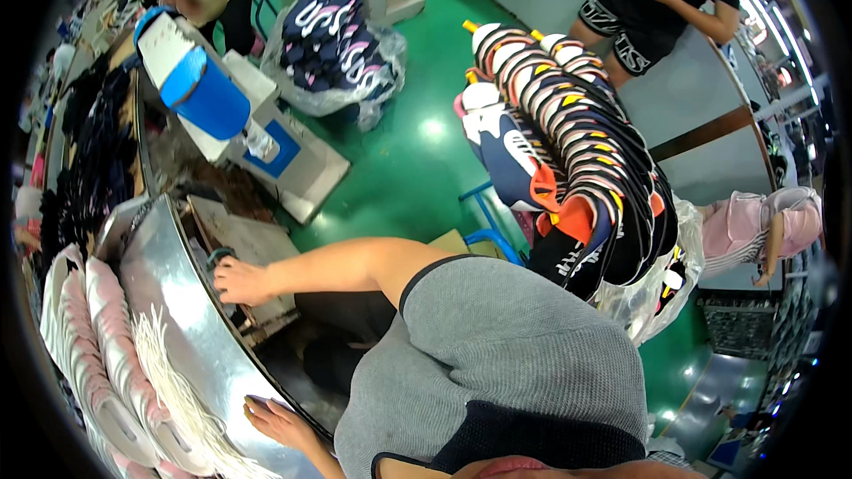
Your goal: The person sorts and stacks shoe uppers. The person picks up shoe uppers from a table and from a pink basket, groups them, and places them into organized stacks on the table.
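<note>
Stacks of white-and-pink shoe parts (108, 350) lie farthest left, beyond the left fingers and across a bundle of white cords (167, 377). These rest on the curved metal surface (169, 270), which runs beside both hands' fingers. A blue-and-white machine (206, 93) stands beyond the right fingers. A dark rounded thing (219, 256) touches the upper side of the right fingers at the surface's rim. The right hand (243, 282) is at the end of an arm stretched straight out sideways, its fingers curled inward; whether they grip the dark thing, I cannot tell. The left hand (282, 426) lies low over the surface near the cords, forearm coming up from the lower edge, fingers together and nearly straight. A small dark thing (258, 403) shows at their tips; whether it is held, I cannot tell. Well right of the right fingers, many layered shoe parts in black, white and orange (577, 124) hang in long rows.
</note>
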The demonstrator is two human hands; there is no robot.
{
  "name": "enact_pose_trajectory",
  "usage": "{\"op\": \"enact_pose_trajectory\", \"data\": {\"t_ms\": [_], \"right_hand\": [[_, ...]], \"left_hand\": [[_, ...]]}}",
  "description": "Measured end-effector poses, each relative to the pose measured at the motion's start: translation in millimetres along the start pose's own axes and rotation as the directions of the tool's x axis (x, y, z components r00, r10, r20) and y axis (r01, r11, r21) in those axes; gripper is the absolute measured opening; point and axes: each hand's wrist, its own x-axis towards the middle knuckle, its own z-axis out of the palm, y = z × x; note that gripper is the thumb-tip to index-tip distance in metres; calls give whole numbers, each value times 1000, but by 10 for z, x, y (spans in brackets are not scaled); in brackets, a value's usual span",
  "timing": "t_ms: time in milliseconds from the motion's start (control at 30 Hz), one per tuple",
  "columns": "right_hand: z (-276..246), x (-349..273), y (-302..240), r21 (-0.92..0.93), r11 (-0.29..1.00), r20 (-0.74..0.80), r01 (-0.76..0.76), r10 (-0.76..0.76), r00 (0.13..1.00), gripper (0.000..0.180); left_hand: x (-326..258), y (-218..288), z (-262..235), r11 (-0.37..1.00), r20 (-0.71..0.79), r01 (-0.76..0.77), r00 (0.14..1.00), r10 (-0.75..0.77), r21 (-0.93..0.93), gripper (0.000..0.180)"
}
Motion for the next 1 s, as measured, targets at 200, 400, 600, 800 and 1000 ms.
{"op": "enact_pose_trajectory", "data": {"t_ms": [200,400,600,800,1000], "right_hand": [[-250,102,146,95,984,230,-153,128,965,14],[-389,499,175,200,974,318,-107,39,947,13],[-196,448,187,367,921,288,-129,19,957,26],[-110,291,73,398,883,370,-246,91,924,38],[-149,425,71,333,934,503,-130,-60,862,53]], "left_hand": [[-72,-6,40,976,-16,-57,998,61,211,52],[0,264,-374,992,-106,-109,989,101,-65,52],[33,282,-377,997,23,-43,999,45,-71,49],[138,578,-623,993,127,87,987,-96,76,52],[400,697,-472,994,-6,-102,995,102,30,52]]}}
